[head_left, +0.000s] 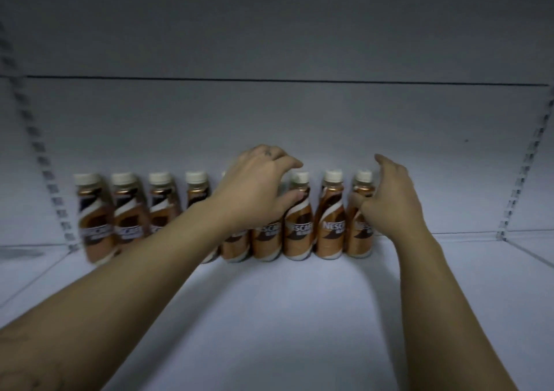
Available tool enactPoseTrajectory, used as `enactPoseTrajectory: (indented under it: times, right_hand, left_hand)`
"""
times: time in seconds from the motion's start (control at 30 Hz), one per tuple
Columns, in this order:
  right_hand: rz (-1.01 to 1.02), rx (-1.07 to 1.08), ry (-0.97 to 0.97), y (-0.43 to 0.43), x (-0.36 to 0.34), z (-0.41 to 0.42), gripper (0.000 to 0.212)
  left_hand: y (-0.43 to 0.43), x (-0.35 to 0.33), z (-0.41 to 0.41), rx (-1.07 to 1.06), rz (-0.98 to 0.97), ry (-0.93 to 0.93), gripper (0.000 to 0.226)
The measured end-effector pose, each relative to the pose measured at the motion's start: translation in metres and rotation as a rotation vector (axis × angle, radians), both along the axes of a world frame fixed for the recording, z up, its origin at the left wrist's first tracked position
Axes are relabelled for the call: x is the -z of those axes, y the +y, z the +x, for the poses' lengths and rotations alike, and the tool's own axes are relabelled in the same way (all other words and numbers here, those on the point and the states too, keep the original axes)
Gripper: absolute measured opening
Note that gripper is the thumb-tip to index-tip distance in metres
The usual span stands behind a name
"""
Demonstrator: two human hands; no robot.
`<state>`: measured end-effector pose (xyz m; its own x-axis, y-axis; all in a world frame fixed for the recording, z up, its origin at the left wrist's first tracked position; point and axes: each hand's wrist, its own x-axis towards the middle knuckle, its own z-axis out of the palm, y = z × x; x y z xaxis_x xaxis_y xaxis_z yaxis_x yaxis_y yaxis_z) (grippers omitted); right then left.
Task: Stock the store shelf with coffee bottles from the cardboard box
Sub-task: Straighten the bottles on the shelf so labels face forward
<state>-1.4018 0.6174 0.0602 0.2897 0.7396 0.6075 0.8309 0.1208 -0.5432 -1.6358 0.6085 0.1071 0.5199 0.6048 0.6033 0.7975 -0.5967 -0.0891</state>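
Two bare forearms reach in over the front edge of the white shelf [269,315], the left one slanting from the near left corner towards the middle and the right one coming in from the near right. The front and middle of the shelf floor lie bare and white under the arms.

Farther in, the left hand [257,186] hangs over the middle of the row of coffee bottles [329,225], knuckles up and fingers curled downward. Its thumb lies against the neck of one bottle [298,231] and a fingertip sits just above that bottle's cap; whether the hand actually grips it cannot be told, since the palm hides the bottle tops beneath it. The right hand [392,201] stands at the right end of the row, half open with its fingers loosely curved and raised. Its thumb touches the shoulder of the end bottle [359,240] without closing round it.

The brown bottles with white caps stand upright, side by side, along the back edge of the shelf, against the back panel [299,114]. The ones at the left end are blurred. Slotted uprights [45,165] run up the panel on both sides, and the underside of an upper shelf [269,15] spans above.
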Motion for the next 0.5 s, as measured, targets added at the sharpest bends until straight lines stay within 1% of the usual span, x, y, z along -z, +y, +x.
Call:
enactPoseTrajectory:
  times: [0.07,0.13,0.2,0.27,0.37,0.5]
  right_hand:
    - [0.032,-0.023,-0.091,-0.002,-0.005,-0.012,0.079]
    - [-0.002,-0.035,-0.145,-0.007,-0.004,-0.015,0.072]
    - [-0.003,0.009,-0.216,-0.012,-0.003,-0.011,0.064]
    - [-0.005,0.058,-0.35,-0.014,-0.008,-0.007,0.057]
    - [-0.039,0.012,-0.531,-0.008,-0.027,-0.008,0.048]
    - [-0.144,-0.018,-0.644,0.004,-0.044,-0.013,0.045]
  left_hand:
    - [-0.008,0.007,-0.022,-0.055,-0.024,-0.025,0.05]
    - [-0.014,0.014,-0.04,-0.108,-0.051,-0.033,0.051]
    - [-0.019,0.017,-0.046,-0.131,-0.072,-0.039,0.053]
    - [-0.021,0.015,-0.039,-0.108,-0.061,-0.054,0.053]
    - [-0.02,0.007,-0.011,-0.042,-0.022,-0.056,0.05]
    - [-0.004,0.003,0.02,-0.038,-0.024,0.005,0.055]
